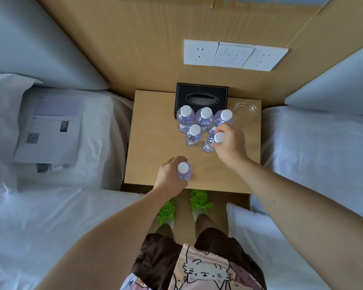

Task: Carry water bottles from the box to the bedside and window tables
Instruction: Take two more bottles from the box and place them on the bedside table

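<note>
A wooden bedside table (155,126) stands between two beds. Several clear water bottles with white caps stand grouped on it: three in a back row (204,117) and one in front of them (194,135). My right hand (228,143) grips another bottle (213,141) at the right of the group, upright on the table. My left hand (170,174) grips a single bottle (184,171) near the table's front edge, apart from the group.
A black tissue box (201,97) sits at the back of the table, a clear glass dish (245,109) to its right. White beds flank the table; papers (50,128) lie on the left bed. Wall sockets and switches (233,55) are mounted above.
</note>
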### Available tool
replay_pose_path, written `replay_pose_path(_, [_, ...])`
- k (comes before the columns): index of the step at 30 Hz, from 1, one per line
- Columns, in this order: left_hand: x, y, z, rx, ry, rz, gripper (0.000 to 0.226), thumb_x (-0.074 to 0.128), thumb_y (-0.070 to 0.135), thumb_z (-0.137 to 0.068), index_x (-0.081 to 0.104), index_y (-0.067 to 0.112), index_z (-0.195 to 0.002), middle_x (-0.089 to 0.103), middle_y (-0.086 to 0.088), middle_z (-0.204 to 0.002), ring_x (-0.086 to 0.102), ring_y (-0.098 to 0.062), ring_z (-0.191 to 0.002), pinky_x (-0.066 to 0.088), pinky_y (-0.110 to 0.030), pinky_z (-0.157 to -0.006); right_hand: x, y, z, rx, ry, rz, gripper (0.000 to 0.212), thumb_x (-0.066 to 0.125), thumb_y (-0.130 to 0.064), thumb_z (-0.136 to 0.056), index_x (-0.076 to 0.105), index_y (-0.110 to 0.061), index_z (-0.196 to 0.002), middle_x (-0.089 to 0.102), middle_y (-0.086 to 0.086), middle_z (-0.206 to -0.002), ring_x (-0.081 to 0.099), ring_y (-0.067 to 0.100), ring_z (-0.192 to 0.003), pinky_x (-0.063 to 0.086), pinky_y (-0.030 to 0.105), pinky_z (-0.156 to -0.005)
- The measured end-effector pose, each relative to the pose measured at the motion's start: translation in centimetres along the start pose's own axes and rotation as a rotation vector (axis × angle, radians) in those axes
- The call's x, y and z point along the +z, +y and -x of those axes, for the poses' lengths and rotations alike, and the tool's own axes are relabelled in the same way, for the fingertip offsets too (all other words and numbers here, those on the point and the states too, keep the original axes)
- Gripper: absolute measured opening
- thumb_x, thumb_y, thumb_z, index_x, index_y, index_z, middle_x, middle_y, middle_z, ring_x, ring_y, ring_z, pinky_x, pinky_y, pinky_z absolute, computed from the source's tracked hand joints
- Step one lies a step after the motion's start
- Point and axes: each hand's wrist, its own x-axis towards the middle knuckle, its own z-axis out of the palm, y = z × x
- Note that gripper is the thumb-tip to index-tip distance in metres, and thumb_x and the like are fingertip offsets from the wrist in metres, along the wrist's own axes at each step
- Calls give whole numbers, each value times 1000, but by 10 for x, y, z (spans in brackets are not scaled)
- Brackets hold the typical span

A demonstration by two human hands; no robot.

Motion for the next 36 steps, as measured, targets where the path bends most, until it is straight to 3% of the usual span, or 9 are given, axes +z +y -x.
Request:
replay_pose_path(5, [7,5,-9,63,-3,-20,58,73,-3,-64,69,19,-117,66,4,-109,63,-19,-93,38,0,-70,2,2,-1,-95,52,93,37,82,2,-75,72,-12,-109,63,13,-113,61,33,-100,35,26,-79])
replay_pose_path(10, [18,11,-16,139,9,-61,61,70,-6,-68,68,16,-125,66,-5,-122,62,-29,-106,51,-30,-87,4,3,-5,-84,90,34,41,81,5,-73,74,-9,-110,64,15,-115,61,33,-104,36,24,-82])
replay_pose_path(16, [28,13,-24,184,67,-97,67,72,-7,-69,65,15,-132,53,-9,-123,58,-28,-105,41,-22,-84,14,-5,-5,-144,139,0,41,82,4,-74,73,-8,-111,65,14,-113,63,32,-101,40,25,-83])
replay_pose_path(20, [32,19,-29,243,113,-72,67,74,-5,-70,57,18,-130,58,-6,-118,59,-29,-99,46,-30,-80,19,-5,0,-158,193,-54,41,77,12,-75,75,-9,-111,61,17,-111,57,10,-75,34,-1,-75])
replay_pose_path(22, [36,23,-32,244,143,-70,63,73,-6,-70,56,17,-126,59,-6,-116,58,-29,-96,45,-31,-77,19,-4,1,-160,199,-69,41,77,11,-77,75,-9,-112,61,18,-111,53,1,-72,29,-6,-72])
replay_pose_path(25, [43,25,-35,223,194,-58,59,71,-9,-72,57,14,-124,60,-7,-114,58,-29,-95,42,-29,-76,17,-1,0,-173,188,-44,45,79,3,-79,73,-11,-121,63,16,-112,62,26,-96,30,10,-78])
replay_pose_path(27, [45,24,-38,221,226,-59,57,71,-10,-72,58,13,-122,60,-8,-114,58,-28,-95,42,-28,-77,16,2,1,-189,193,-61,50,78,3,-78,71,-10,-126,65,15,-114,62,29,-102,35,18,-83])
replay_pose_path(32, [48,27,-43,239,250,-56,54,74,-11,-71,61,13,-117,50,-9,-120,61,-30,-94,54,-36,-79,19,9,12,-183,275,-138,53,74,8,-76,71,-8,-126,72,11,-105,66,30,-91,49,30,-82])
replay_pose_path(36, [48,29,-45,241,267,-59,52,76,-10,-71,61,9,-116,49,-11,-118,60,-33,-89,57,-45,-77,24,13,18,-182,289,-215,61,64,14,-75,67,-8,-132,73,10,-119,69,34,-94,59,47,-87])
